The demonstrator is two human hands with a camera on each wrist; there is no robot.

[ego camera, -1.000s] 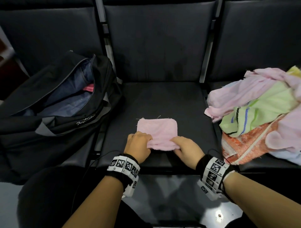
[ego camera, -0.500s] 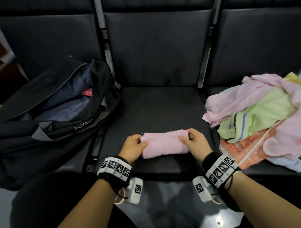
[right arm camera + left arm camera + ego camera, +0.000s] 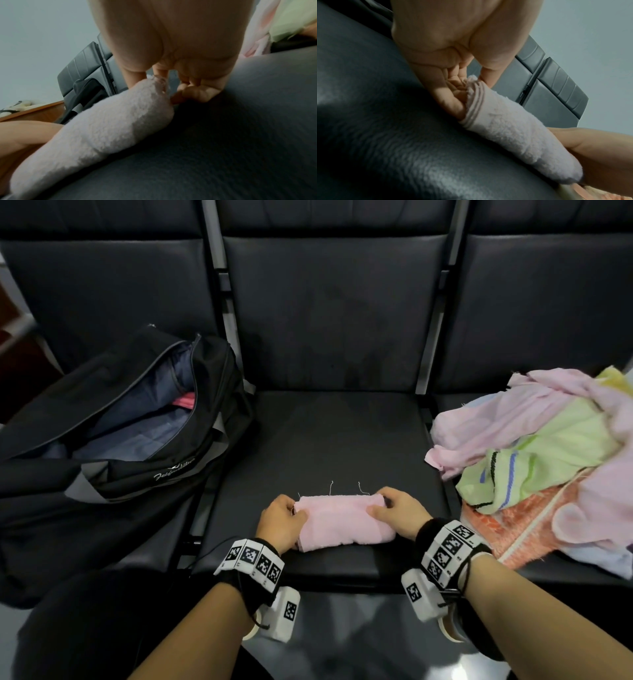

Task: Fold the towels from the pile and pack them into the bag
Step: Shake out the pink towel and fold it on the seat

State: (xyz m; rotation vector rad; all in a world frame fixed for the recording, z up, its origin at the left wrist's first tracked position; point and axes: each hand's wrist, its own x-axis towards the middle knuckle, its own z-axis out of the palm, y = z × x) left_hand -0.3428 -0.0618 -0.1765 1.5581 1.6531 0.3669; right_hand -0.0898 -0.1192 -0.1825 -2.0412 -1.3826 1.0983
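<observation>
On seat, fingers (image 3: pixel 383 497) pinching pink towel (image 3: pixel 342 523)

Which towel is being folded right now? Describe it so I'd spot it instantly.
Find the middle seat of the black bench. At its front edge lies a small pink towel, held at its ends by the left hand and right hand. Unlike the pile, it is neatly folded.

Bag (image 3: pixel 113 419) left, towel pile (image 3: pixel 534 453) right flank seat (image 3: pixel 335 440).
</observation>
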